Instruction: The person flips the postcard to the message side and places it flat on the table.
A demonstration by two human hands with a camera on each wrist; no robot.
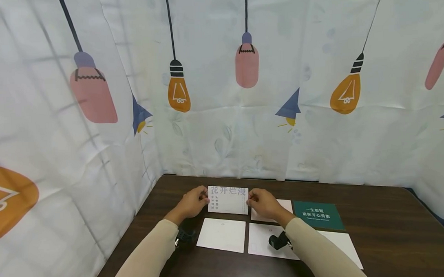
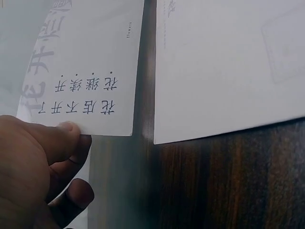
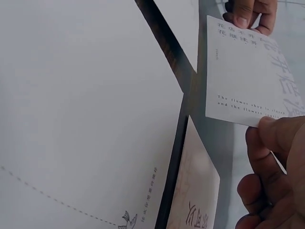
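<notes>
White printed card (image 1: pixel 228 204) was toward the far edge of the table (image 1: pixel 386 214), clock centred on it, 12 pointing away from the person. Left hand (image 1: pixel 190 202) pinched its 9 o'clock short edge, thumb on top; right hand (image 1: pixel 264 203) pinched the 3 o'clock short edge between thumb and forefinger. Lifted clear or touching the tabletop: couldn't tell. Around it: mostly plain card (image 1: pixel 222 238) at 6 o'clock, second white card (image 1: pixel 257 239) between 4 and 5, pale pink card (image 1: pixel 286 204) just past 3, green card (image 1: pixel 320 216) farther out that way. Handling, as judged: light, thin, fairly stiff, maybe slick; pushing the ends inward could bow it, corners could crease. Best hold looked to be mid short edges, flat, gentle pinch.
</notes>
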